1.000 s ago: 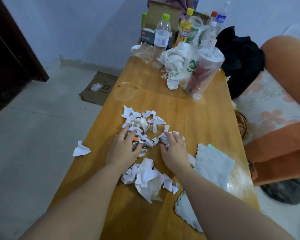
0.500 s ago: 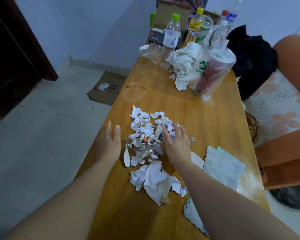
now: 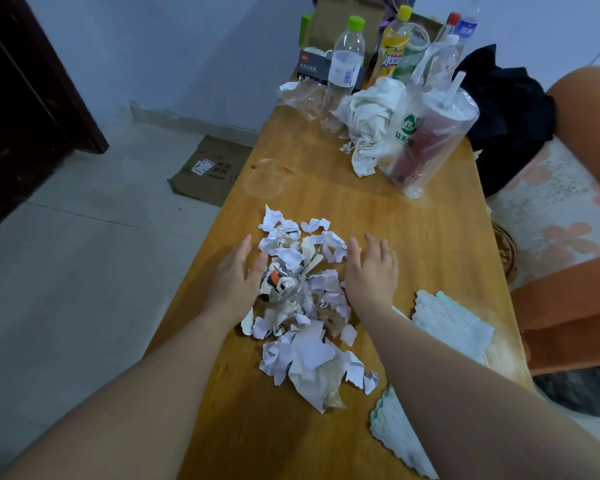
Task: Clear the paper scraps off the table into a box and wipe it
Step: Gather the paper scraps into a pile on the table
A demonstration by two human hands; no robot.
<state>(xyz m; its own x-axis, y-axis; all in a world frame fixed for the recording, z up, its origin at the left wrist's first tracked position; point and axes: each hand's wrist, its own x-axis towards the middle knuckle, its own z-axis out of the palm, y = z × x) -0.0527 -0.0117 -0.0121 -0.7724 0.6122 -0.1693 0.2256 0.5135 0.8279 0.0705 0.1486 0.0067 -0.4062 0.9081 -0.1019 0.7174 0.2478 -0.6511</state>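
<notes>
tabletop (image 3: 413,244): long plank of smooth, glossy yellow-brown wood with a faint ring mark further up. It doesn't look wiped yet, so I'd call this early in the job.

paper scraps (image 3: 302,299): torn white bits, jagged and crumpled, a few printed and one with an orange patch. They're heaped loosely mid-tabletop and trail toward the near edge (light, flighty stuff, I reckon).

cloth (image 3: 454,327): white and waffle-textured with a scalloped greenish edge. It lies flat just right of the heap, partly under the right forearm.

box (image 3: 347,15): open brown cardboard at the far end among the bottles, well apart from the scraps (can't tell if it's the one meant).

left hand (image 3: 234,282): spread flat with straight fingers, holding nothing, against the heap's left flank.

right hand (image 3: 371,275): same deal, flat and empty on the right flank.

step: herding the scraps into one pile, I'd say.

next: press both hands inward and scoop, taking care near the left edge where bits could slip off.
</notes>
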